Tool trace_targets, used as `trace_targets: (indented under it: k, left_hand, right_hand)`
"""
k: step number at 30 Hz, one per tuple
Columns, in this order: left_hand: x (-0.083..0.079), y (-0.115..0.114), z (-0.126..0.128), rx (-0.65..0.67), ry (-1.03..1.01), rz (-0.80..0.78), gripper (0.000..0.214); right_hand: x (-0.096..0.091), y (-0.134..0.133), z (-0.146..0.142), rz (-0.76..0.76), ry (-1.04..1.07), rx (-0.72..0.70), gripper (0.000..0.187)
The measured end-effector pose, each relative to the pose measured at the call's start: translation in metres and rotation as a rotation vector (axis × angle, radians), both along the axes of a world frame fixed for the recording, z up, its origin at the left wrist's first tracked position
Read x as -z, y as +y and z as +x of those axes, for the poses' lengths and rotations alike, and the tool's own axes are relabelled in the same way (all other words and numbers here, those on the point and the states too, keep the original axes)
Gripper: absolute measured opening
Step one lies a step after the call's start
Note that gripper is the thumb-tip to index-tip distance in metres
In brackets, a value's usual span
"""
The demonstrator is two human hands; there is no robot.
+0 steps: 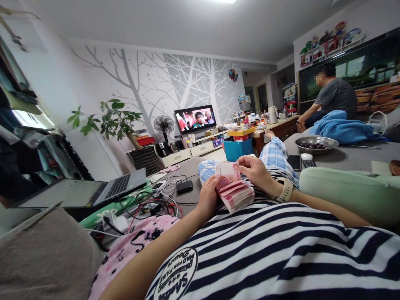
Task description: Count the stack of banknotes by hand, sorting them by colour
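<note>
the left hand point(208, 196) is closed on the left edge of a thick stack of pink paper banknotes point(238, 196) and holds it firm. the stack lies a little fanned on the black and white striped shirt point(281, 246), over the belly of the person. the right hand point(256, 170), with a beige wristwatch point(286, 191), is just above and right of the stack. its thumb and fingers pinch the top banknote point(227, 171), which stands up from the stack. left of the stack lie a small flat black box point(184, 186) and, farther, an open grey laptop point(93, 191). far right of the stack are a round metal bowl point(316, 144) and another person in a grey shirt point(336, 98), sitting. far behind the stack, a flat television point(195, 118) is lit.
</note>
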State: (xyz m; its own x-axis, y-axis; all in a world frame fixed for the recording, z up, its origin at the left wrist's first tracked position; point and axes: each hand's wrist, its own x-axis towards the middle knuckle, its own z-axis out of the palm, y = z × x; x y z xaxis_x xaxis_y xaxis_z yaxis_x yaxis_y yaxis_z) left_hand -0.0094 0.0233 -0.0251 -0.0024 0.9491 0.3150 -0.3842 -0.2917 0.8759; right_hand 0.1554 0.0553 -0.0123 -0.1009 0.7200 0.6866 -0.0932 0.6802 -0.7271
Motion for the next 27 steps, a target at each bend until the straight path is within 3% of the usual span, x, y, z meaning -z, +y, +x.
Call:
trace_targets:
  k: [10, 18, 21, 25, 27]
  left_hand:
    - [0.001, 0.001, 0.0, 0.012, 0.009, 0.016, 0.022]
    - [-0.002, -0.002, 0.001, 0.212, -0.081, -0.066, 0.048]
    - [-0.003, -0.001, -0.002, 0.175, -0.076, -0.068, 0.049]
    - [-0.007, 0.004, -0.009, 0.076, -0.003, -0.054, 0.053]
    - [-0.012, 0.007, -0.011, 0.058, 0.018, -0.042, 0.054]
  right_hand:
    - [0.001, -0.001, 0.0, 0.063, -0.033, 0.038, 0.024]
    - [-0.005, -0.006, 0.003, 0.034, -0.053, 0.001, 0.029]
    - [-0.01, -0.01, 0.007, 0.047, -0.111, -0.107, 0.029]
    - [-0.017, -0.013, 0.019, 0.084, -0.325, -0.417, 0.029]
    - [-0.021, -0.011, 0.026, 0.192, -0.449, -0.415, 0.029]
